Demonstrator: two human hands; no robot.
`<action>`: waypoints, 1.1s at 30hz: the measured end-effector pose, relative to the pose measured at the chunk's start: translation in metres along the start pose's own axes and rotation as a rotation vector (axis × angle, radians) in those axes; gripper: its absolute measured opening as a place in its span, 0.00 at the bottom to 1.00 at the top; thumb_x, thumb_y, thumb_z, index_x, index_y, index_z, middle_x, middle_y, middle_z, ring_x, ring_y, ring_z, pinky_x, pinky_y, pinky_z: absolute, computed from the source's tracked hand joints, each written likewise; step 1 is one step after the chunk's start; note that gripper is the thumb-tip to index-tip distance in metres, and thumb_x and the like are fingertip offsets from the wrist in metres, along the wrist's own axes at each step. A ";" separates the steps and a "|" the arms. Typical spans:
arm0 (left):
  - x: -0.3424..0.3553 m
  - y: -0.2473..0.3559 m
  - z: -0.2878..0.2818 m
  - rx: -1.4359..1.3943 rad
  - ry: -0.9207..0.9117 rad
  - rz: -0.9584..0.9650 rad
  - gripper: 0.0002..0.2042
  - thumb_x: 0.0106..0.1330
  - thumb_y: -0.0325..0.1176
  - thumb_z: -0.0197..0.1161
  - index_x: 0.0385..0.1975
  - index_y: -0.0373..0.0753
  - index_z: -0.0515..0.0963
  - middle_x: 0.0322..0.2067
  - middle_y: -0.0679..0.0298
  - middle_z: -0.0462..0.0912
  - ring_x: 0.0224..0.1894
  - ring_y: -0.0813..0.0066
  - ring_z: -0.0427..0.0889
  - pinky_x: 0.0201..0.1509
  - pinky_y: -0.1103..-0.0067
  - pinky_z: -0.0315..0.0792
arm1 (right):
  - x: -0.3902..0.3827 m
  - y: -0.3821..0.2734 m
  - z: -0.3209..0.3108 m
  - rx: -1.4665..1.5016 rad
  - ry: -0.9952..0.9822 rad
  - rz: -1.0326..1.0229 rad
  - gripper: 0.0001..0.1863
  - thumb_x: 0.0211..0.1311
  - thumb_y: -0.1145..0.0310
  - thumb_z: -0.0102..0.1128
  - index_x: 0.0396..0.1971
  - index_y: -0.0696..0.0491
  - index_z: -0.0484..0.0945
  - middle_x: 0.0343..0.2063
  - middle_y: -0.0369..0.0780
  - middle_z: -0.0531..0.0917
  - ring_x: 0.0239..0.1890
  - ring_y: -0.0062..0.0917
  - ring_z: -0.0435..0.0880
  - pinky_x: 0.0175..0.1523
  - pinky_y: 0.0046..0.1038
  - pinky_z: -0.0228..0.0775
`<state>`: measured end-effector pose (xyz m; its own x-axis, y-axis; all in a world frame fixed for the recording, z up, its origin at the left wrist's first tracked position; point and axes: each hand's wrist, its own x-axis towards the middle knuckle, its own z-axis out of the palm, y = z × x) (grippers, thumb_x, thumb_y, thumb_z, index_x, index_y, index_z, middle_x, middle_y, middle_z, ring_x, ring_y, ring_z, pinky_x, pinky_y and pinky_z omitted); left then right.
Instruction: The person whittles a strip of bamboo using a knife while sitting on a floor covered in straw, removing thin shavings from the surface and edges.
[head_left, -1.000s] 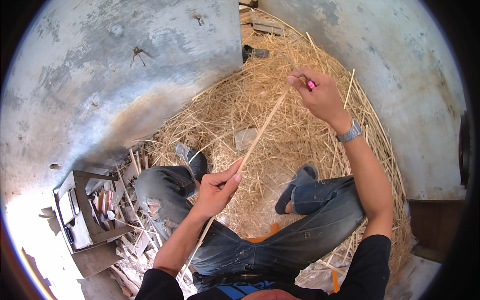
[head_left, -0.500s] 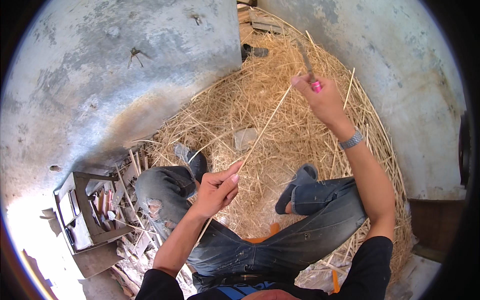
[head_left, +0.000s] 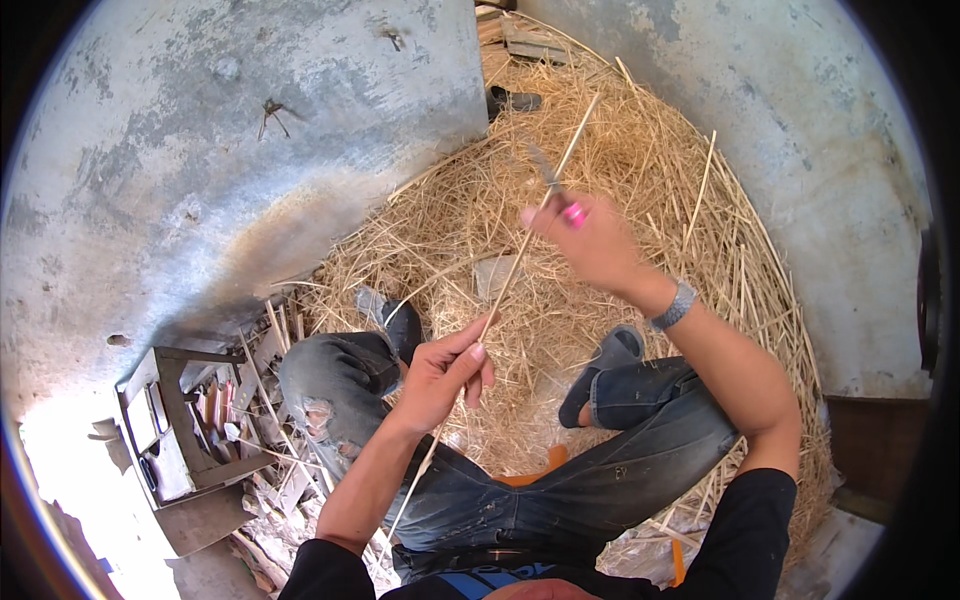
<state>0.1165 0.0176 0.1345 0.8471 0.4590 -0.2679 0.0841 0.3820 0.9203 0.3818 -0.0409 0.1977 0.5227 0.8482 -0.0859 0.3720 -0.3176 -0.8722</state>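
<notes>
A long thin pale strip, like split bamboo [head_left: 513,277], runs slantwise from near my lap up past both hands. My left hand [head_left: 440,377] pinches it around its middle, thumb against fingers. Farther up, my right hand [head_left: 590,240], smeared by motion, is closed round a knife [head_left: 545,165] with a bright pink band at its handle. The blurred blade points up and left, close beside the strip. Right thumb and strip meet, and the strip's far end sticks out beyond that hand.
Shavings [head_left: 480,210] cover the floor around my feet, with long strips along the right wall [head_left: 800,150]. A grey wall [head_left: 250,120] stands on the left. A wooden frame box [head_left: 190,430] with odds and ends sits at lower left. An orange seat edge [head_left: 545,468] shows between my legs.
My right hand with the knife has come down and left along the strip, whose far end now shows above it. The left hand has barely moved.
</notes>
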 end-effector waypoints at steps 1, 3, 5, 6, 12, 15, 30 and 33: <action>0.000 0.001 0.000 0.029 -0.034 -0.015 0.21 0.81 0.34 0.57 0.71 0.37 0.72 0.28 0.64 0.82 0.21 0.84 0.77 0.27 0.88 0.72 | 0.009 0.005 -0.009 0.033 0.047 0.010 0.19 0.70 0.53 0.70 0.31 0.55 0.86 0.16 0.28 0.74 0.20 0.11 0.67 0.26 0.23 0.58; 0.001 -0.001 -0.001 0.063 -0.110 -0.039 0.22 0.80 0.31 0.59 0.71 0.35 0.72 0.31 0.63 0.84 0.25 0.84 0.80 0.31 0.86 0.74 | 0.026 0.019 -0.036 0.103 0.189 0.021 0.19 0.71 0.53 0.69 0.32 0.56 0.86 0.16 0.29 0.74 0.19 0.12 0.67 0.24 0.23 0.57; 0.001 -0.005 -0.001 0.095 -0.186 -0.065 0.22 0.79 0.29 0.60 0.71 0.33 0.72 0.34 0.62 0.86 0.29 0.83 0.83 0.35 0.85 0.77 | 0.037 0.033 -0.057 0.140 0.278 0.022 0.19 0.72 0.53 0.68 0.30 0.55 0.85 0.16 0.27 0.72 0.18 0.11 0.65 0.24 0.23 0.55; -0.002 -0.007 -0.002 0.076 -0.206 -0.051 0.22 0.78 0.27 0.61 0.70 0.33 0.72 0.36 0.61 0.86 0.32 0.82 0.84 0.38 0.83 0.78 | 0.042 0.039 -0.067 0.166 0.341 -0.010 0.19 0.72 0.54 0.68 0.28 0.55 0.84 0.16 0.26 0.71 0.18 0.10 0.63 0.23 0.23 0.54; -0.005 -0.013 -0.004 0.024 -0.314 -0.040 0.22 0.77 0.24 0.62 0.69 0.30 0.73 0.41 0.59 0.87 0.40 0.77 0.86 0.45 0.78 0.82 | 0.046 0.041 -0.098 0.226 0.534 -0.052 0.17 0.74 0.56 0.66 0.28 0.53 0.83 0.16 0.23 0.69 0.18 0.09 0.58 0.23 0.21 0.49; -0.005 -0.011 -0.004 0.022 -0.348 -0.056 0.22 0.76 0.24 0.63 0.69 0.29 0.73 0.42 0.57 0.88 0.41 0.76 0.87 0.46 0.77 0.83 | 0.050 0.050 -0.107 0.257 0.574 -0.113 0.17 0.75 0.56 0.66 0.31 0.53 0.85 0.16 0.22 0.68 0.18 0.07 0.59 0.24 0.20 0.49; -0.003 -0.010 0.000 0.054 -0.272 -0.038 0.21 0.73 0.23 0.66 0.65 0.29 0.77 0.38 0.58 0.90 0.35 0.79 0.87 0.38 0.80 0.83 | 0.049 0.059 -0.126 0.345 0.503 -0.031 0.18 0.79 0.52 0.58 0.43 0.53 0.84 0.15 0.24 0.66 0.14 0.09 0.57 0.18 0.19 0.47; 0.000 -0.007 0.002 0.058 -0.199 -0.025 0.20 0.75 0.25 0.64 0.65 0.29 0.77 0.37 0.60 0.89 0.31 0.81 0.84 0.34 0.82 0.80 | 0.045 0.059 -0.132 0.354 0.345 0.076 0.21 0.80 0.49 0.53 0.44 0.52 0.82 0.15 0.23 0.64 0.14 0.10 0.55 0.19 0.20 0.45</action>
<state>0.1167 0.0137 0.1289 0.9309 0.2804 -0.2342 0.1312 0.3417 0.9306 0.5282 -0.0774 0.2063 0.7835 0.6198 -0.0434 0.0714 -0.1592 -0.9847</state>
